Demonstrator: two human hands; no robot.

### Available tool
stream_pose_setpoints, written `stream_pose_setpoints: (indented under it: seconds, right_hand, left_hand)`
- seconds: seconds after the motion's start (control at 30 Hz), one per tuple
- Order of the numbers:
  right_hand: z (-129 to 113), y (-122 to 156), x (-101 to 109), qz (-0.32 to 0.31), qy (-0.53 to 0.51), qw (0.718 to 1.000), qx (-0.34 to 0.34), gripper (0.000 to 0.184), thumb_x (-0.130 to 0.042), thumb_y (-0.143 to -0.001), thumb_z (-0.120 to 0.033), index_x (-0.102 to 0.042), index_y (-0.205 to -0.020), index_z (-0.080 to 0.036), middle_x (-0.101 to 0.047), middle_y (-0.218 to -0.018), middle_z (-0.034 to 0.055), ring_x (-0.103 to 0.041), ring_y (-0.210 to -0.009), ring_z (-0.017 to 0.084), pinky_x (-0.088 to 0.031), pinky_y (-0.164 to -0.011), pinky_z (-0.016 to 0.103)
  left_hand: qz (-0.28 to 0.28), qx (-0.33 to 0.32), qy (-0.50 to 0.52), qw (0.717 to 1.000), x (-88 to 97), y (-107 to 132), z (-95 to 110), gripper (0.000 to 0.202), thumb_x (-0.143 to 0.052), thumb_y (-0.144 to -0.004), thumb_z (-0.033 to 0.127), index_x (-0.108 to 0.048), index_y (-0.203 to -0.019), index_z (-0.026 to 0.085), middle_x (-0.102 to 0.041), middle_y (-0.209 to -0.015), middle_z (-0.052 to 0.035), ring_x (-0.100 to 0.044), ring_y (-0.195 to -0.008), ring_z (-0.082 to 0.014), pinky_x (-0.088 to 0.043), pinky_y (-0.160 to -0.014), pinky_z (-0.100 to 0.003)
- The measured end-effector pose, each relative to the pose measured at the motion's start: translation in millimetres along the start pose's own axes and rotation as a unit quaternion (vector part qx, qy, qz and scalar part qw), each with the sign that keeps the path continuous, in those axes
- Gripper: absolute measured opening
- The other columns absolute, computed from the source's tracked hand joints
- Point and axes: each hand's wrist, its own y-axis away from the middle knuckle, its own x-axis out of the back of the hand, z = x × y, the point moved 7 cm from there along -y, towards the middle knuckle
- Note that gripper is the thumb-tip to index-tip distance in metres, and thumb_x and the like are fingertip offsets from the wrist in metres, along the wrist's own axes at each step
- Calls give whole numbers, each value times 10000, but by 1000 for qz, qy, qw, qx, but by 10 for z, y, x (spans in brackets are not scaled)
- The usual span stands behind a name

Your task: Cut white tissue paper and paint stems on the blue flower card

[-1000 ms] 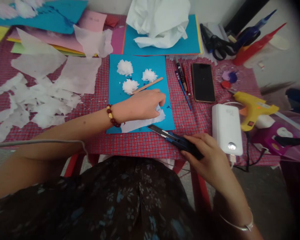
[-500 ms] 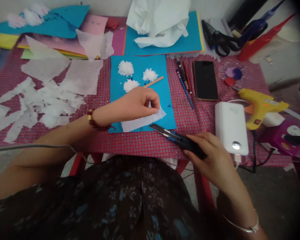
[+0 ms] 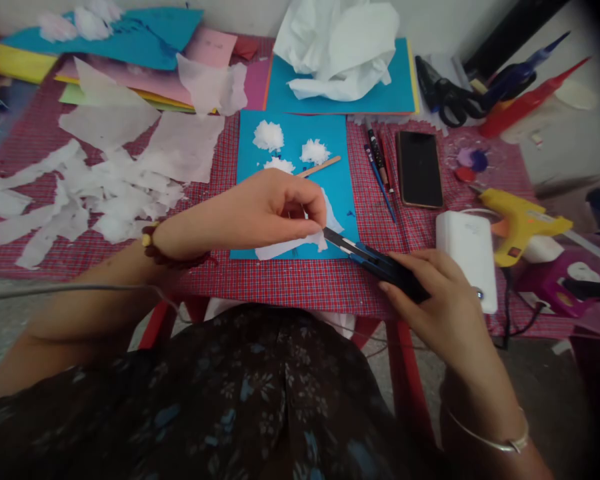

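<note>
My right hand (image 3: 443, 303) grips a black utility knife (image 3: 375, 261), its blade pointing to the left. The blade tip is at the fingertips of my left hand (image 3: 283, 210), whose thumb and forefinger are pinched together. What sits in that pinch, if anything, is too small to make out. Below the left hand a thin white paper piece (image 3: 283, 249) lies on a blue sheet (image 3: 351, 230), partly hidden by the hand. Beyond it on the sheet are several fluffy white clumps (image 3: 269, 136) and a flat wooden stick (image 3: 323, 166).
Torn white paper strips (image 3: 113, 190) spread over the checked cloth at left. Crumpled white paper (image 3: 337, 50) stands at the back. To the right are paintbrushes (image 3: 380, 170), a phone (image 3: 420, 169), a white power bank (image 3: 466, 260), a yellow glue gun (image 3: 523, 220) and black scissors (image 3: 453, 103).
The knife tip has come up from the sheet's front edge to my left fingertips. A corner of the white paper now shows raised or folded near the blade. The whole view has shifted slightly.
</note>
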Motion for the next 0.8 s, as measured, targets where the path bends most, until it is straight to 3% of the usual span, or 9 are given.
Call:
stream_pose_setpoints:
  seconds: [0.13, 0.37, 0.8]
  right_hand:
    - [43, -119, 4, -9, 12, 1000, 10, 357, -643, -895, -324, -671, -1233, -214, -634, -1060, 126, -643, -972, 321, -554, -849, 527]
    - [14, -330, -164, -68, 5, 996, 61, 350, -620, -912, -298, -665, -1250, -222, -644, -1045, 119, -629, -984, 322, -536, -853, 527]
    - [34, -591, -330, -120, 15, 988, 96, 382, -604, -919, -287, -641, -1299, -265, -634, -1131, 115, -604, -1047, 332, -489, -912, 547]
  left_hand:
    - [-10, -26, -22, 999, -80, -114, -25, 123, -571, -828, 199, -687, -799, 171, -680, -735, 6, -581, -656, -116, -435, -669, -257]
    - [-26, -77, -43, 996, -140, -226, -26, 151, -532, -817, 170, -663, -741, 178, -666, -698, 22, -548, -612, -99, -464, -693, -267]
    - [-97, -75, -47, 991, -256, -300, -23, 201, -522, -826, 219, -718, -787, 196, -696, -734, 2, -632, -703, -145, -472, -753, -291]
